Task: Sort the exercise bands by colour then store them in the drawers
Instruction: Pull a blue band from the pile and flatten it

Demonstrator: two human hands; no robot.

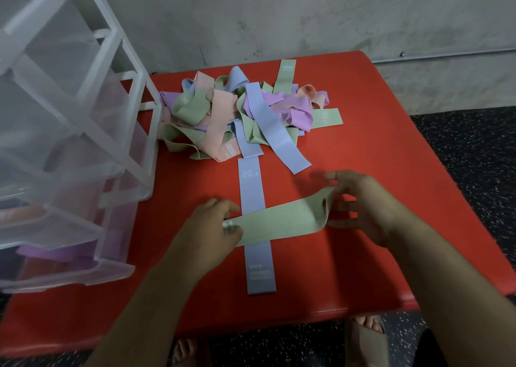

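Note:
A green band [282,223] lies stretched crosswise over a flat blue band [254,196] marked 20 LB on the red table [363,149]. My left hand [212,232] pinches the green band's left end. My right hand [360,207] grips its right end, fingers curled round the loop. Behind them sits a tangled pile of bands [237,115] in green, blue, pink and purple. A clear plastic drawer unit [69,132] stands at the left; its lowest drawer [67,257] is pulled out and holds a purple band, and the one above shows something pink.
A grey concrete wall rises behind the table. Dark speckled floor [472,154] lies to the right. My feet in sandals [365,336] show below the table's front edge. Bare red surface lies to the right of the bands.

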